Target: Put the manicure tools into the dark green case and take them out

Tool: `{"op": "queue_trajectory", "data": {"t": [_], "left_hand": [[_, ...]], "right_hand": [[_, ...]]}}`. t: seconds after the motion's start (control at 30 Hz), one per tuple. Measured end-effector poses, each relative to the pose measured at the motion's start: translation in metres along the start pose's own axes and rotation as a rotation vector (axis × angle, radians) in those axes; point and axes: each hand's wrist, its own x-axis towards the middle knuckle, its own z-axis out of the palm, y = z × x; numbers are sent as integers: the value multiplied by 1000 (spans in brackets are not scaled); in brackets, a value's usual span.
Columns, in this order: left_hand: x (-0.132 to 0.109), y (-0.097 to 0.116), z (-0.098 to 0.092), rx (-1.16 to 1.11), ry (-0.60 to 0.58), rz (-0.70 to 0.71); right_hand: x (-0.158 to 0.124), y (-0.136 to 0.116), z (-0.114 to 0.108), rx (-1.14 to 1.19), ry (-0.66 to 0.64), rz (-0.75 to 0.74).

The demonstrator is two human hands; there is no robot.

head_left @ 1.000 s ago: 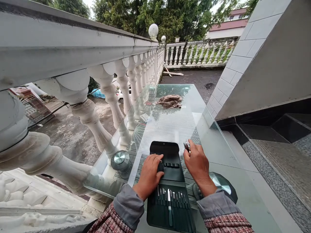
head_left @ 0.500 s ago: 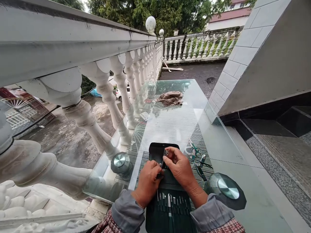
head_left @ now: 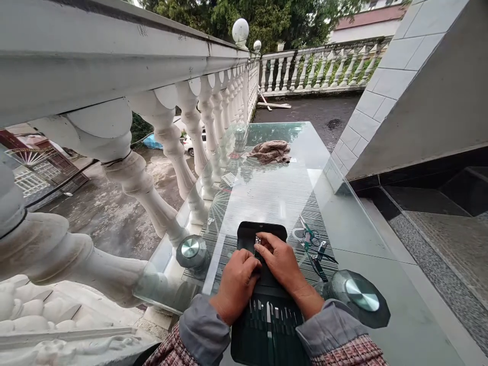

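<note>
A black manicure case (head_left: pixel 246 340) lies unfolded on the glass table, with several slim metal tools (head_left: pixel 269 312) tucked in its lower half. Over the upper half, my right hand (head_left: pixel 280 259) pinches a small silver nail clipper (head_left: pixel 258 239) between thumb and fingertips. My left hand (head_left: pixel 237 282) is closed just below and left of it, fingers curled at the case; whether it grips the clipper's lower end or part of the case is hidden. To the right of the case lie green-handled scissors (head_left: pixel 313 235) and more clippers (head_left: pixel 322 249) in a loose group.
Faceted table supports with round metal discs show at left (head_left: pixel 190 249) and right (head_left: pixel 362 296) under the glass table top (head_left: pixel 354 239). A crumpled brown cloth (head_left: pixel 270 151) rests toward the far end. White balusters (head_left: pixel 152 198) run along the left; a tiled wall (head_left: pixel 375 101) stands right.
The view has shifted slightly, moving the scene a little to the right. The clipper has sunk slightly lower between my hands, and my right fingers cover more of it.
</note>
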Motion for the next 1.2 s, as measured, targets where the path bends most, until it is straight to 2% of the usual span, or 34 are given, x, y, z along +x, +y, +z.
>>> {"op": "queue_trajectory", "data": {"t": [0.17,0.33,0.5,0.67,1.0,1.2], "left_hand": [[-1,-1,-4,-51,-62,-106],[-2,-4,-5,-120,-101,-146],[-2,-5,-8,-165,-123,-165],[1,-2,-14,-220,-123,-195],[4,-5,-7,-90,-66,-239],[1,-2,-6,-79,-53,-259]], "right_hand": [[0,7,2,-99,-19,-137],[-2,5,-1,-164,-131,-136],[-2,2,-5,-127,-221,-128],[-2,4,-4,-47,-191,-81],[-2,4,-5,-73,-194,-65],[-5,7,-5,-116,-204,-127]]}}
